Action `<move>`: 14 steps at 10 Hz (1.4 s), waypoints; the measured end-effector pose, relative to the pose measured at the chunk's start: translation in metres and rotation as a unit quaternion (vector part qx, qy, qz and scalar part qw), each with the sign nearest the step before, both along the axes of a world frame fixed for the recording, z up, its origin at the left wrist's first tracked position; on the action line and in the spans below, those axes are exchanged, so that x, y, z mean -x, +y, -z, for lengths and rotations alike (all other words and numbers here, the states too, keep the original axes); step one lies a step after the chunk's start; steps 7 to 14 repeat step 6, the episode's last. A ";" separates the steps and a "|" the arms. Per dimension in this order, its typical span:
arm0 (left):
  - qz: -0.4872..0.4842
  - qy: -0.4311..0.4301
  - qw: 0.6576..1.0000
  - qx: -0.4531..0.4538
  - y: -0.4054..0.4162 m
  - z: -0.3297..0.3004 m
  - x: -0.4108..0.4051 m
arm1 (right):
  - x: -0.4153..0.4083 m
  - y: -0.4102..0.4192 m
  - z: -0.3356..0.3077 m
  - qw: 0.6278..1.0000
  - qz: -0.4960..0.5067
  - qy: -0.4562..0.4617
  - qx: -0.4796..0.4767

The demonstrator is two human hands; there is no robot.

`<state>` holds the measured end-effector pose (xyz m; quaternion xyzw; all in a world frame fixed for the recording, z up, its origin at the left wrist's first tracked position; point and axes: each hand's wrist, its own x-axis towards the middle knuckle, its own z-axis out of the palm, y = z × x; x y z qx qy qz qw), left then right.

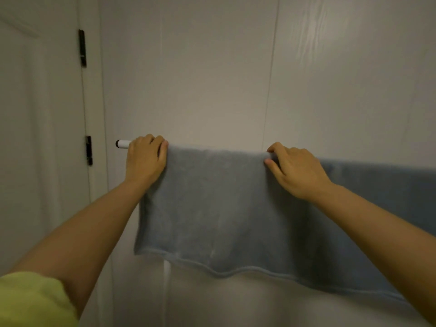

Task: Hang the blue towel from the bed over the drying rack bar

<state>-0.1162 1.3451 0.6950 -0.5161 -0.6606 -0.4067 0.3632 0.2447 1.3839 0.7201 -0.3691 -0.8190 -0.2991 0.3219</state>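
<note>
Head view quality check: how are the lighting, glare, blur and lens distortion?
Head view: dim, warm light; soft glare streaks on the wall panel upper right; blue towel and both hands slightly soft; wide-angle bend shows in the door edge and sloping bar.

The blue towel (212, 204) hangs draped over the drying rack bar (123, 144), folded across it so its near half falls flat in front, its hemmed lower edge slightly wavy well below the bar. The bar is white with a black end cap, lying level; only its left end shows beyond the towel's left edge. The towel spreads rightward along the bar.
</note>
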 end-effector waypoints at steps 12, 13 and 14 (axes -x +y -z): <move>0.202 0.005 0.977 0.073 -0.045 0.138 -0.149 | -0.066 -0.073 0.205 0.927 0.007 -0.066 0.369; 0.202 0.005 0.977 0.073 -0.045 0.138 -0.149 | -0.066 -0.073 0.205 0.927 0.007 -0.066 0.369; 0.202 0.005 0.977 0.073 -0.045 0.138 -0.149 | -0.066 -0.073 0.205 0.927 0.007 -0.066 0.369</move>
